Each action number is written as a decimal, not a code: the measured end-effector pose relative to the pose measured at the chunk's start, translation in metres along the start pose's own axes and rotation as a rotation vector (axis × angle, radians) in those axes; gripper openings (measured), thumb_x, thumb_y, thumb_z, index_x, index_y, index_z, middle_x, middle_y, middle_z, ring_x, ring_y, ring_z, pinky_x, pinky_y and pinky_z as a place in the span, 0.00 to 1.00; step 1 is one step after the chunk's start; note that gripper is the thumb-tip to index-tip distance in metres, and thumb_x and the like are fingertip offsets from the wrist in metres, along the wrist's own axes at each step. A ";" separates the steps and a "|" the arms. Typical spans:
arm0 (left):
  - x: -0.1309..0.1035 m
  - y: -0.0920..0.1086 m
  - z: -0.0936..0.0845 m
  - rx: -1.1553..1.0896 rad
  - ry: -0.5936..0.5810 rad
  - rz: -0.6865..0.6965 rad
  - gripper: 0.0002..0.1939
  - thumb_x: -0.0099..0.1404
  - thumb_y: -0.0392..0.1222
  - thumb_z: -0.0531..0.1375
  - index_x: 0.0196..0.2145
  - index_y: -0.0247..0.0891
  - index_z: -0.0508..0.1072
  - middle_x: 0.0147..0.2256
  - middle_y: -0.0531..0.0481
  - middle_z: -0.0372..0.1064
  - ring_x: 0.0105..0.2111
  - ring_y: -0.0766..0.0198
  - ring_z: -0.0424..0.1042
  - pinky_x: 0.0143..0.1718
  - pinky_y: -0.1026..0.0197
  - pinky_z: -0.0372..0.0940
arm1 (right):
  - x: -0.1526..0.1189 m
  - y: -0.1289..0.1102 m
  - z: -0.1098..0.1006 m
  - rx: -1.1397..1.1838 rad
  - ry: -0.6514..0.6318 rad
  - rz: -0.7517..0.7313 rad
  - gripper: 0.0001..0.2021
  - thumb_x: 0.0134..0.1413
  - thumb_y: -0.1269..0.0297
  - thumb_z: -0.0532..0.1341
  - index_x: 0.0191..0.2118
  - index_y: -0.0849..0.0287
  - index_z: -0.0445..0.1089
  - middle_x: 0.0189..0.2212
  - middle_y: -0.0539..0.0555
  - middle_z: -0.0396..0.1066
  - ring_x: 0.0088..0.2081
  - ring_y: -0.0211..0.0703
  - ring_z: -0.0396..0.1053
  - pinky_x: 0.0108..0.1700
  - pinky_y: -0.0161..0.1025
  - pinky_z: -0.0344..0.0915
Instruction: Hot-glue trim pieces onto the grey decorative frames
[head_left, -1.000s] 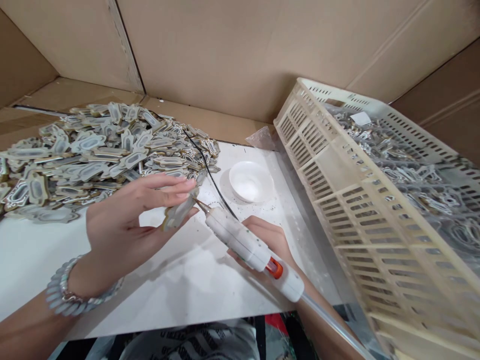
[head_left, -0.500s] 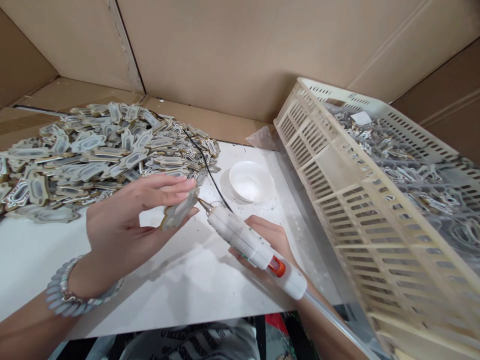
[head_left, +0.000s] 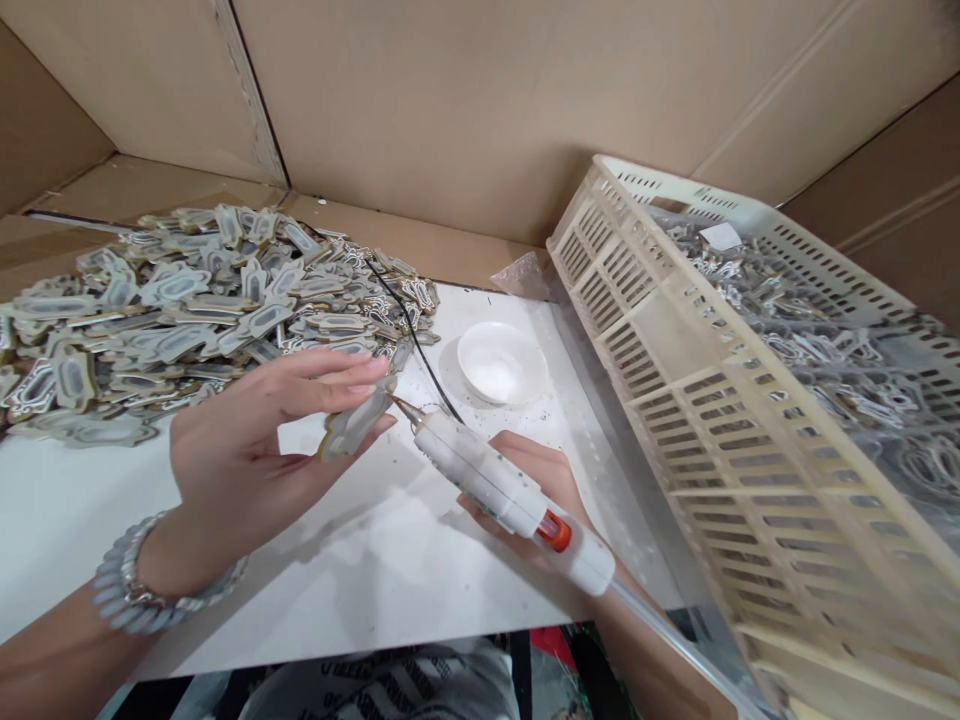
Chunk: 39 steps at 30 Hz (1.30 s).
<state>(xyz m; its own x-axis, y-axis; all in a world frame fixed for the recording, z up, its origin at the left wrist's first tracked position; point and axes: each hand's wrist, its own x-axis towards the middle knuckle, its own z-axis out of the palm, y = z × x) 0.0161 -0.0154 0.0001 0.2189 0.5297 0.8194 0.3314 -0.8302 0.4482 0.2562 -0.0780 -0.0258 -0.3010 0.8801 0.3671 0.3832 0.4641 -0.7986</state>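
With the left hand (head_left: 232, 465), in the head view, pinches a thin grey plaque (head_left: 352, 425) between thumb and fingers, half closed, with a gap near the palm. Holds the plaque tilted above the white table (head_left: 292, 630), on a long axis from lower left to upper right, with the upper-right end toward the nozzle of a glue gun (head_left: 487, 475).

With the right hand (head_left: 536, 465), grips the glue gun, closed around the body and partly hidden behind it. Aims the gun up and left, on a long axis down to the lower right, with the nozzle tip at the plaque's edge; cannot tell whether touching.

Past the hands, shows a pile of plaques (head_left: 217, 310) at the left, a white bowl (head_left: 502, 365) beyond the gun, and a slatted crate (head_left: 667, 330) at the right.
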 end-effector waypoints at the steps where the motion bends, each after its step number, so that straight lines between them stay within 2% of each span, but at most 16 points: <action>1: 0.000 0.000 0.000 -0.001 0.002 -0.003 0.24 0.52 0.26 0.71 0.44 0.44 0.77 0.43 0.57 0.79 0.47 0.66 0.78 0.53 0.63 0.74 | 0.000 0.000 0.000 -0.005 0.000 0.004 0.10 0.56 0.71 0.63 0.27 0.55 0.62 0.27 0.47 0.63 0.26 0.36 0.63 0.28 0.34 0.61; 9: 0.001 0.003 0.000 -0.004 0.033 -0.058 0.21 0.52 0.29 0.72 0.42 0.48 0.77 0.41 0.57 0.80 0.44 0.60 0.79 0.49 0.56 0.78 | 0.000 0.002 -0.001 -0.047 0.004 -0.007 0.11 0.56 0.70 0.64 0.27 0.55 0.62 0.26 0.47 0.64 0.25 0.35 0.63 0.27 0.34 0.61; 19: 0.002 0.012 0.001 -0.102 -0.040 -0.153 0.16 0.54 0.30 0.71 0.40 0.44 0.76 0.42 0.54 0.79 0.45 0.64 0.79 0.51 0.62 0.77 | 0.002 0.002 -0.003 -0.097 0.026 -0.005 0.12 0.55 0.69 0.64 0.26 0.55 0.60 0.25 0.47 0.62 0.24 0.35 0.60 0.26 0.34 0.58; 26: 0.005 0.011 0.001 -0.162 -0.004 -0.251 0.14 0.56 0.29 0.70 0.38 0.41 0.75 0.39 0.53 0.79 0.45 0.63 0.79 0.51 0.61 0.78 | 0.007 -0.004 -0.003 -0.029 0.082 0.023 0.12 0.56 0.69 0.63 0.26 0.55 0.58 0.22 0.45 0.58 0.22 0.34 0.58 0.24 0.33 0.55; 29: 0.006 0.008 0.001 -0.178 0.001 -0.352 0.12 0.57 0.36 0.71 0.37 0.41 0.74 0.40 0.53 0.79 0.46 0.62 0.79 0.51 0.57 0.78 | 0.008 -0.002 -0.004 -0.035 0.092 0.010 0.13 0.55 0.69 0.63 0.24 0.55 0.58 0.23 0.45 0.58 0.23 0.34 0.59 0.25 0.32 0.55; 32: 0.007 0.005 0.002 -0.218 0.008 -0.514 0.13 0.56 0.43 0.72 0.36 0.42 0.73 0.41 0.52 0.79 0.48 0.60 0.78 0.44 0.58 0.79 | 0.009 0.001 -0.008 -0.051 0.114 0.028 0.10 0.54 0.69 0.63 0.26 0.56 0.62 0.26 0.47 0.63 0.26 0.36 0.62 0.28 0.33 0.59; 34: 0.006 0.002 0.004 -0.284 -0.038 -0.586 0.14 0.55 0.46 0.72 0.34 0.42 0.73 0.42 0.50 0.78 0.49 0.58 0.77 0.41 0.58 0.79 | 0.008 0.001 -0.012 -0.032 0.172 0.077 0.07 0.54 0.66 0.64 0.28 0.55 0.66 0.29 0.50 0.68 0.28 0.38 0.65 0.30 0.35 0.61; 36: 0.004 -0.002 0.008 -0.327 -0.121 -0.603 0.14 0.55 0.49 0.72 0.33 0.42 0.72 0.41 0.50 0.78 0.48 0.59 0.77 0.43 0.57 0.78 | 0.004 0.000 -0.014 0.015 0.261 0.167 0.07 0.53 0.62 0.65 0.29 0.55 0.68 0.30 0.51 0.69 0.28 0.40 0.66 0.30 0.37 0.63; 39: -0.002 -0.009 0.015 -0.309 -0.205 -0.590 0.15 0.55 0.52 0.71 0.32 0.42 0.73 0.37 0.51 0.77 0.42 0.63 0.77 0.43 0.60 0.76 | -0.007 -0.001 -0.013 0.148 0.450 0.335 0.08 0.55 0.56 0.65 0.34 0.55 0.72 0.26 0.48 0.68 0.25 0.37 0.64 0.28 0.35 0.60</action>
<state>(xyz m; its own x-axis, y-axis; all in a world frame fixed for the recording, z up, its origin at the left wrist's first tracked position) 0.0268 -0.0063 -0.0109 0.2616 0.9044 0.3371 0.1784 -0.3886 0.9040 0.2692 -0.0835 -0.0210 0.2287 0.9475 0.2233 0.2575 0.1623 -0.9525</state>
